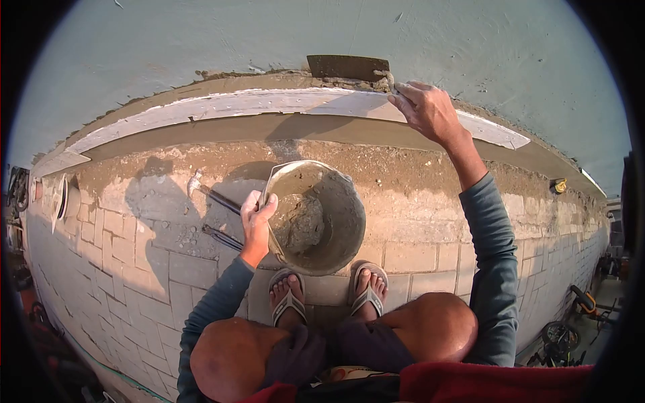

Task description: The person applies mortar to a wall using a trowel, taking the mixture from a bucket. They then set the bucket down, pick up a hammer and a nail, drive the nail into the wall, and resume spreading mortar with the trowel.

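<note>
Left hand (257, 218) clasps the stiff nine-o'clock rim of the probably heavy bucket (351, 225); right hand (430, 111) grasps the trowel (348, 67).

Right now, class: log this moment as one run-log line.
left hand: grips bucket rim | right hand: holds trowel against wall | bucket: mortar inside | hammer: on paving

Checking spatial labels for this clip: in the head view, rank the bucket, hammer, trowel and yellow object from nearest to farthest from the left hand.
1. bucket: its rim is in the grip of the left hand.
2. hammer: lying just up and left of that hand.
3. trowel: higher up, held by the right hand.
4. yellow object: far over on the right.
</note>
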Demonstrator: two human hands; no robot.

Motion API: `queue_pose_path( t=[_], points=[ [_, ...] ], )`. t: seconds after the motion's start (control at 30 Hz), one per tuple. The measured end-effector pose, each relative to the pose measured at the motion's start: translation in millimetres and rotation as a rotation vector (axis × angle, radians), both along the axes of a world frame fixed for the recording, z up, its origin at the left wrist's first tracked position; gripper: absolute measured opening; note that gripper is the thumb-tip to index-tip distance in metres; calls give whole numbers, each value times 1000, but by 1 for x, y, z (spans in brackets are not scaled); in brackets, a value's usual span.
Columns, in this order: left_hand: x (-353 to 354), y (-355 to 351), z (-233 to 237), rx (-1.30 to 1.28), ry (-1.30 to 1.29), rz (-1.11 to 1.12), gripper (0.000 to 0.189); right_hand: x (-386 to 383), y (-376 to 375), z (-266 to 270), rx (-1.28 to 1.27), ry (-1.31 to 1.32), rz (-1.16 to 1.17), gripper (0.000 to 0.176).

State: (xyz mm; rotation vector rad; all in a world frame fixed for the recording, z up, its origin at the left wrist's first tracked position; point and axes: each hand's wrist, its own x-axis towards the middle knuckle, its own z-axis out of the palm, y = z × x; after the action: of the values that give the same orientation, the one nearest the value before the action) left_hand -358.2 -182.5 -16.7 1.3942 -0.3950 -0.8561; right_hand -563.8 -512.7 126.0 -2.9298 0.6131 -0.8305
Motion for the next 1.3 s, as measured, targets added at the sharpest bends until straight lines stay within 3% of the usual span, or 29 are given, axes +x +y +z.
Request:
queue_pose_path(
  t=[0.27,0.37,0.57,0.77,1.3],
  points=[
    [3,-1,0,-10,33,-6,25,4,11,-4,11,44,-10,26],
    [2,0,4,-2,18,-8,24,-5,30,-8,65,-90,-90,26],
    [2,0,7,-8,15,-18,23,10,29,-79,-189,-186,21,34],
    [4,3,-1,5,-22,-11,24,10,28,-117,-193,-101,-22,35],
    [8,-1,-7,-5,10,-26,25,-82,-20,-87,-202,-32,-11,34]
  ],
)
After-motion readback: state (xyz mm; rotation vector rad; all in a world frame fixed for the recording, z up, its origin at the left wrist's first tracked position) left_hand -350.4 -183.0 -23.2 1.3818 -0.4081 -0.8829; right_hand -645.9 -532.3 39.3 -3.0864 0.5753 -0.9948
